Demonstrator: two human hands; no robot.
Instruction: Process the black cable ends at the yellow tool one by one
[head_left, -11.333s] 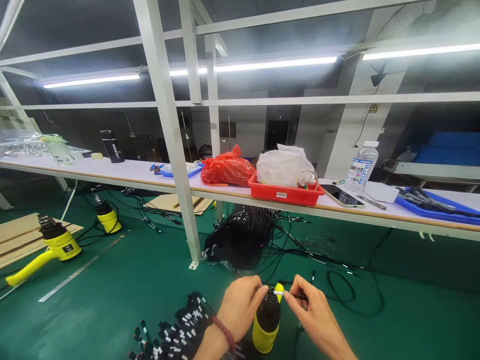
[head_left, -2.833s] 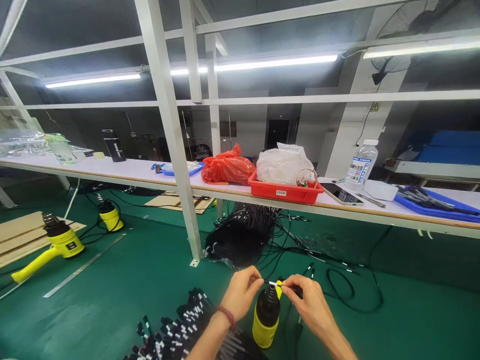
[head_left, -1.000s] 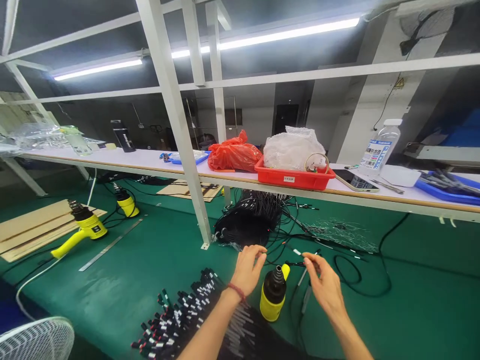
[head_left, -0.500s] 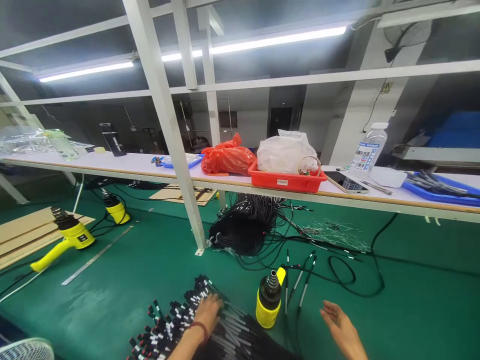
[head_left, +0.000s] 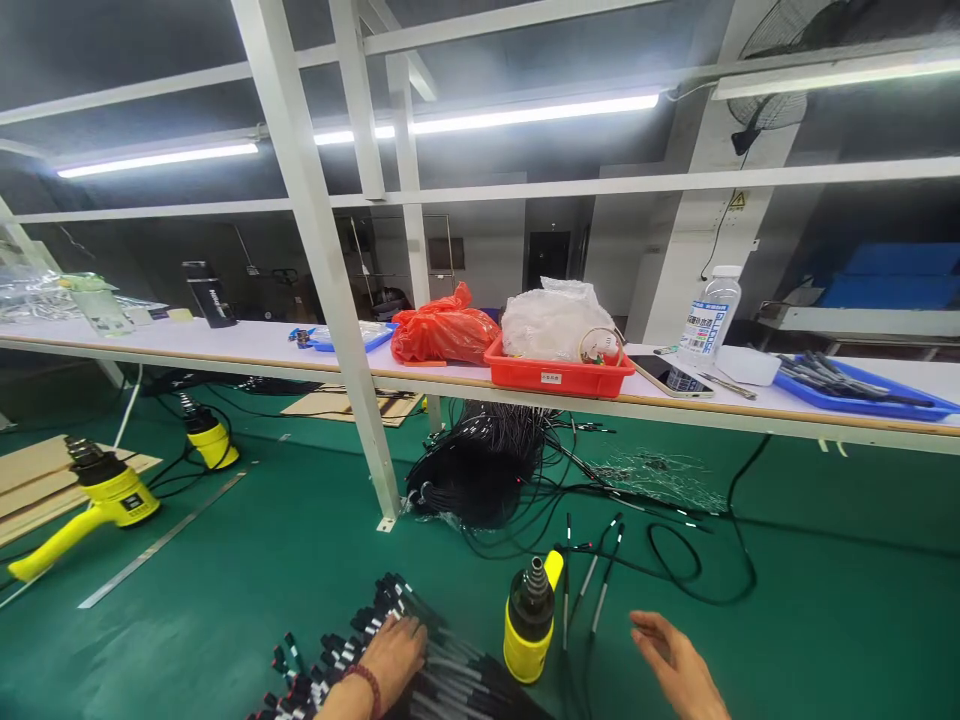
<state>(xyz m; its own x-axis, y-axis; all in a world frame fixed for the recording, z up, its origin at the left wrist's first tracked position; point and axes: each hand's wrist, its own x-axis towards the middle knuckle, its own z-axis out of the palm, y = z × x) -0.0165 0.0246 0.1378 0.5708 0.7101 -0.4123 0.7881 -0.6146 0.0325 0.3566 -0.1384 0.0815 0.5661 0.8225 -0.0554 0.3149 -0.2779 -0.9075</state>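
Observation:
My left hand (head_left: 394, 660), with a dark red bracelet at the wrist, rests on a thick bundle of black cables (head_left: 457, 680) with grey sleeves and black, white and red ends. Its fingers are curled over the cables, and their tips are too unclear to tell a grip. My right hand (head_left: 675, 662) hovers over the green mat at the lower right, fingers apart, holding nothing. Between the hands a yellow and black heat gun (head_left: 529, 625) stands with its nozzle up. Just right of it, several loose sleeved cables (head_left: 602, 590) lie on the mat.
A white shelf (head_left: 442, 384) crosses behind, bearing a red tray (head_left: 559, 376), red bag (head_left: 442, 330), phone (head_left: 671, 376), bottle (head_left: 709, 315) and blue tray (head_left: 862, 388). Its post (head_left: 330, 260) meets the mat. More cables (head_left: 469, 480) and heat guns (head_left: 116, 495) lie beyond.
The view has shifted, so the shelf sits slightly lower and further left. My left hand remains on the cable bundle, and my right hand remains apart from everything.

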